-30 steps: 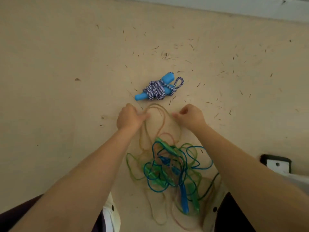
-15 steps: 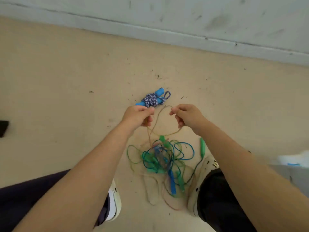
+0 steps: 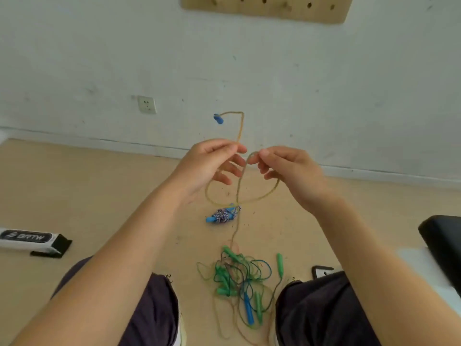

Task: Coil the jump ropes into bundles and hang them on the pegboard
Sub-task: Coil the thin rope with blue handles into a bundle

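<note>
My left hand point(image 3: 212, 163) and my right hand point(image 3: 289, 168) are raised in front of me, each pinching the tan jump rope point(image 3: 264, 194). The rope loops down between them, and one end rises above my left hand to a small blue tip point(image 3: 218, 118). Its tail drops to a tangle of green and blue jump ropes point(image 3: 239, 278) on the floor between my knees. A coiled blue-and-white rope bundle point(image 3: 222, 215) with blue handles lies on the floor beyond the tangle. The wooden pegboard point(image 3: 264, 7) hangs high on the wall.
A wall socket point(image 3: 146, 104) sits low on the white wall. A white and black box point(image 3: 30, 239) lies on the floor at left. A black seat edge point(image 3: 441, 243) is at right, and a small dark device point(image 3: 321, 272) rests by my right knee.
Both hands rose from the floor with the tan rope, lifting a loop and its blue-tipped end into the air. My view tilted up, bringing the wall and pegboard in.
</note>
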### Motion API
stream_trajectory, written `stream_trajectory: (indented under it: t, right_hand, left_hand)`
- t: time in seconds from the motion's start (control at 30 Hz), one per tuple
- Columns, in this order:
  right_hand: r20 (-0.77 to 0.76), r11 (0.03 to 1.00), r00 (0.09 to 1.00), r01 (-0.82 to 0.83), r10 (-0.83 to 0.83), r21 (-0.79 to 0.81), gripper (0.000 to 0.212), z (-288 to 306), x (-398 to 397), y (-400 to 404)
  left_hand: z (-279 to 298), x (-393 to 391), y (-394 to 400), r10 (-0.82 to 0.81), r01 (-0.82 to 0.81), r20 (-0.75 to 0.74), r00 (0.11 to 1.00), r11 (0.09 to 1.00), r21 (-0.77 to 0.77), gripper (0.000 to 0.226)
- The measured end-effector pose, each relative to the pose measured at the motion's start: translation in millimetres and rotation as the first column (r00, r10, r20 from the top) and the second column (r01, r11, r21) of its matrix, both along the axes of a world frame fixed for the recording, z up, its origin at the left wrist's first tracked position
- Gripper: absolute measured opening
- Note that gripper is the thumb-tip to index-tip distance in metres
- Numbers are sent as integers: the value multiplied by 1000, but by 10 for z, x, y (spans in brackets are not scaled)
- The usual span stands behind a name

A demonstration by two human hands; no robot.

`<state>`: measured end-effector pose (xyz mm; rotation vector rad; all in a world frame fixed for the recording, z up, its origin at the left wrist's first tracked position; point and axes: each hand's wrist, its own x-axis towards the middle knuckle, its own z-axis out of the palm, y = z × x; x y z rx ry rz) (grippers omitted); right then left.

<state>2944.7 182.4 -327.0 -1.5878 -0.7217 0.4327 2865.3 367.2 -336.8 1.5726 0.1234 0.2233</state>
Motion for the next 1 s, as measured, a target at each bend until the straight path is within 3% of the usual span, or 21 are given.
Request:
stream_trajectory:
  t: [0.13, 0.37, 0.53, 0.6, 0.7, 0.8, 0.87, 1.0]
  right_hand:
    - [46, 992, 998, -42, 48, -116, 19, -135, -256, 27]
    - [15, 971, 999, -39, 44, -234, 19, -402, -225, -20]
    - [-204, 967, 978, -86, 36, -241, 23, -611, -151, -36]
    - [-226, 951, 973, -107, 40, -291, 39, -752, -195, -13]
    - [-17, 908, 999, 33, -44, -418, 51, -936, -232, 42]
    - [51, 891, 990, 143, -134, -430, 35, -1045, -165, 47]
    - [-6, 898, 987, 145, -162, -416, 20, -1105, -102, 23]
    - [-26, 897, 995, 72, -92, -435, 12, -1140, -83, 0]
  left_hand:
    - [-77, -149, -169, -101, 93, -159, 982, 994, -57, 30]
    - [-486, -213, -124, -157, 143, -210, 965, 987, -79, 24]
    - [-753, -187, -193, -5, -26, -228, 974, 991, -132, 14]
    - [-838, -184, -243, 36, -97, -259, 965, 969, -227, 12]
    - [-959, -182, -335, -76, -55, -268, 961, 891, -450, 23]
    - [-1013, -166, -384, -162, -6, -254, 953, 833, -554, 31]
    - [-1044, -152, -376, -136, -3, -257, 957, 878, -479, 31]
    - [-1071, -160, -325, -35, -3, -282, 959, 991, -133, 23]
